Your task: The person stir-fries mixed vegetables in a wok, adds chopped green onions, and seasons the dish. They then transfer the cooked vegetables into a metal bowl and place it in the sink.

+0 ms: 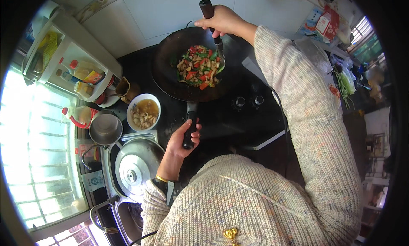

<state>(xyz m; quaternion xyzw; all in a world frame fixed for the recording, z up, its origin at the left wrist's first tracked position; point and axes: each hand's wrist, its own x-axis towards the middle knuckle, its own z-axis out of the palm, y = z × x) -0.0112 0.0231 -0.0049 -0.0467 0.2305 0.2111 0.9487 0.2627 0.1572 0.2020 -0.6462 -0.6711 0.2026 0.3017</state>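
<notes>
My left hand (184,137) is closed around the black handle of a dark wok (169,83) on the black stove. From above, my right hand (222,21) grips the dark handle of a metal cooking utensil (220,49), whose head rests at the right side of the food. The stir-fry (199,67) in the wok holds red and green pepper pieces and browned bits that look like meat. Left of the wok stands a white bowl (144,112) with brown broth and pale pieces in it.
A metal pot (106,128) and a large domed lid (137,169) lie by the sink at the left. Behind them, a white rack (110,59) holds bottles and jars beside a brown jug (127,90). Two stove knobs (249,101) sit right of the wok handle. Green vegetables (346,86) lie far right.
</notes>
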